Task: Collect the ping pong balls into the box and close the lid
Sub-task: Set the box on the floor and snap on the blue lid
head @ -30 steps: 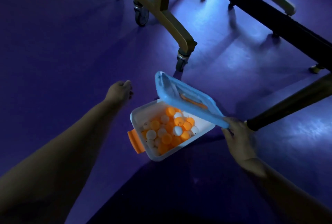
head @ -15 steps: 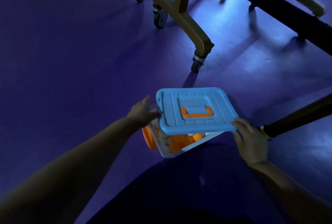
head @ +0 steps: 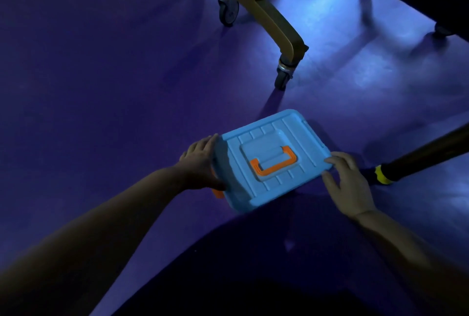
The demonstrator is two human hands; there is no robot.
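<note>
The blue lid [head: 291, 135] with its orange handle [head: 275, 163] lies flat over the box on the purple floor and hides the box body and the ping pong balls. An orange latch [head: 217, 193] peeks out at the box's left end. My left hand [head: 200, 161] presses against the lid's left edge, fingers wrapped over it. At the lid's right corner my right hand [head: 346, 180] rests with its fingers spread on the rim.
A gold table leg [head: 272, 19] on castor wheels [head: 283, 78] stands just beyond the box. A dark bar with a yellow band [head: 382, 175] slants in from the right, close to my right hand. My dark-clothed knee [head: 253, 265] fills the foreground.
The lid went from raised and tilted in my right hand to lying flat over the box. My left hand came in from the floor onto the lid's left edge. The balls are now covered.
</note>
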